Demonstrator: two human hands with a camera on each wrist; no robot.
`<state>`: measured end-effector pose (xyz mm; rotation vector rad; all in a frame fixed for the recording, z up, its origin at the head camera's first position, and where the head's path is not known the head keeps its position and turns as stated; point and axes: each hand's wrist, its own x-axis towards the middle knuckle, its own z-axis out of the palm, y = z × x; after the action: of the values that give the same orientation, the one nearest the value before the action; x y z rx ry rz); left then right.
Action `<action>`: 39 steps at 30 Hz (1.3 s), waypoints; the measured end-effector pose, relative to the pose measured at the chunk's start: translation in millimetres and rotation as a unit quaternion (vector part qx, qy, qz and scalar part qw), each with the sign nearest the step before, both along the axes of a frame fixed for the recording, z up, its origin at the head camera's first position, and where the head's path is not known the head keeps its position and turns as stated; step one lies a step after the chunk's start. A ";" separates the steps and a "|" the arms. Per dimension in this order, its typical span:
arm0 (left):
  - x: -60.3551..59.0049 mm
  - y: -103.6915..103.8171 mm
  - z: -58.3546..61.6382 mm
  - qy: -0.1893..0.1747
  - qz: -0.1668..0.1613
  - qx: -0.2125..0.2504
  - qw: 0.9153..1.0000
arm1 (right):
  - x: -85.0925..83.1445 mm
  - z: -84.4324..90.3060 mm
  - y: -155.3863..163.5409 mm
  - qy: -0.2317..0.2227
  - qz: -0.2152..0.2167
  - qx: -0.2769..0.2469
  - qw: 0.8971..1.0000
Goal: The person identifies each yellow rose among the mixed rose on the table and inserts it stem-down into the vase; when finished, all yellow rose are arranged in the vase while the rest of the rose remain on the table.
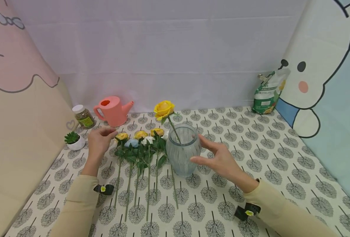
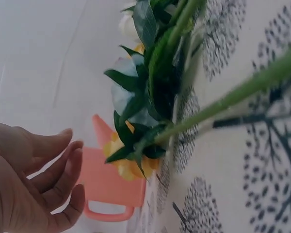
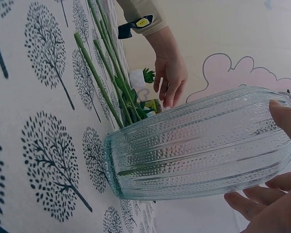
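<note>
A clear bluish ribbed glass vase (image 1: pixel 183 158) stands on the patterned cloth with one yellow rose (image 1: pixel 164 109) in it, its stem leaning left over the rim. My right hand (image 1: pixel 222 162) holds the vase from the right, thumb at the front and fingers round the far side. In the right wrist view the vase (image 3: pixel 203 145) lies between thumb and fingers. My left hand (image 1: pixel 99 142) hovers with nothing in it, fingers loosely bent, just left of a lying yellow rose (image 1: pixel 122 136). Beside that rose lie a pale blue flower (image 1: pixel 131 143), a white flower (image 1: pixel 148 141) and more yellow roses.
A pink watering can (image 1: pixel 112 112), a lidded jar (image 1: pixel 84 117) and a small potted succulent (image 1: pixel 75 141) stand at the back left. A green-and-white bag (image 1: pixel 266 93) stands at the back right. Flower stems (image 1: pixel 148 187) point toward the front edge.
</note>
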<state>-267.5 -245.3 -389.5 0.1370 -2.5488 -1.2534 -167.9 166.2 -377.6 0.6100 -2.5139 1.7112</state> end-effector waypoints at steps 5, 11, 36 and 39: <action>-2.5 -9.9 -8.2 -0.077 -0.028 -0.047 0.996 | -0.4 -0.5 0.5 -0.001 -0.001 0.001 1.000; -7.5 -12.8 -12.3 -0.120 -0.066 -0.134 0.981 | 0.1 0.1 0.4 -0.002 -0.005 0.006 1.000; -12.7 -9.4 -21.2 -0.171 -0.063 -0.156 0.971 | -0.3 -0.3 -0.1 0.002 0.001 -0.007 1.000; -13.6 -11.1 -22.1 -0.177 -0.060 -0.144 0.972 | 0.2 0.3 -0.2 0.001 0.001 -0.007 1.000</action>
<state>-281.1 -256.5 -411.6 0.1565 -3.0566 -0.9505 -167.6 166.0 -377.3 0.6116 -2.4997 1.7261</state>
